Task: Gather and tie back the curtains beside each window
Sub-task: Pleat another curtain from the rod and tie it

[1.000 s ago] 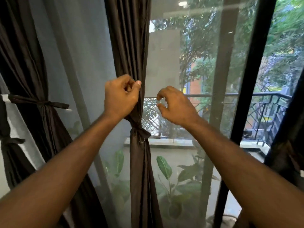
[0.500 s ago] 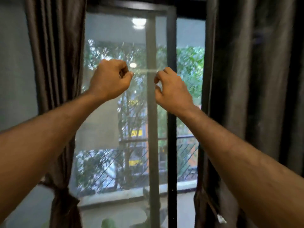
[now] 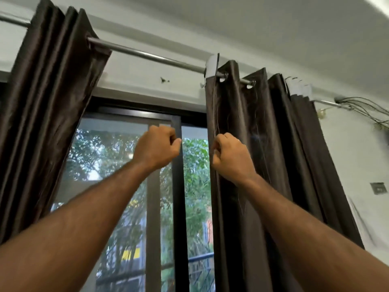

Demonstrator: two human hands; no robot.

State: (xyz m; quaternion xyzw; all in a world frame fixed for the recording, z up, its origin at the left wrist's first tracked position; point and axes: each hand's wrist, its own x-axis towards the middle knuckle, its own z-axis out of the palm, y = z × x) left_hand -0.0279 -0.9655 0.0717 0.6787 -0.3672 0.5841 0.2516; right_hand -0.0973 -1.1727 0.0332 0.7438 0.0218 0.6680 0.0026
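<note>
Two dark brown curtains hang from a metal rod [image 3: 151, 56]. The left curtain [image 3: 48, 102] is bunched at the left of the window. The right curtain [image 3: 273, 144] hangs loose in folds at the right. My left hand [image 3: 156, 147] is a raised fist in front of the dark window frame [image 3: 179, 207] and holds nothing. My right hand [image 3: 230, 158] is curled against the inner edge of the right curtain. No fabric shows between its fingers.
A white bracket [image 3: 211, 67] sits on the rod above the right curtain's edge. Loose cables [image 3: 366, 106] run along the wall at the far right, with a wall plate [image 3: 378, 188] below them. Trees and a balcony railing show through the glass.
My view swung up and to the right, away from the tied middle curtain. Both hands rose with fingers still curled, and my right hand now lies at the right curtain's edge.
</note>
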